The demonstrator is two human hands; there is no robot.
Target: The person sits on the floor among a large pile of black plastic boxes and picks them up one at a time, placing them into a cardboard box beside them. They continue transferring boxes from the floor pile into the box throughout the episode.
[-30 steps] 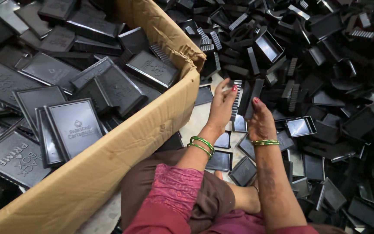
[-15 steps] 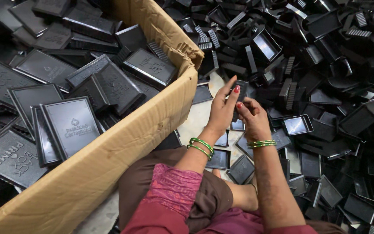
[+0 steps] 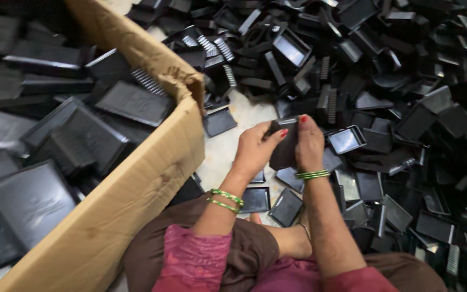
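Observation:
Both my hands hold one small black plastic part [image 3: 285, 145] in front of me, above the pale floor. My left hand [image 3: 255, 147] grips its left side, thumb with red nail on top. My right hand [image 3: 309, 143] clasps its right side from above. Green bangles ring both wrists. Below the hands, flat black tray-like pieces [image 3: 286, 207] lie on the floor by my crossed legs.
A large cardboard box [image 3: 136, 184] on the left holds stacked black trays [image 3: 77, 140]. A big heap of small black plastic trays and comb-like parts [image 3: 406, 108] covers the floor ahead and to the right. A strip of pale floor [image 3: 228, 146] shows beside the box.
My hands have come together and drawn nearer to me, both now closed on one black part. The view has shifted slightly right.

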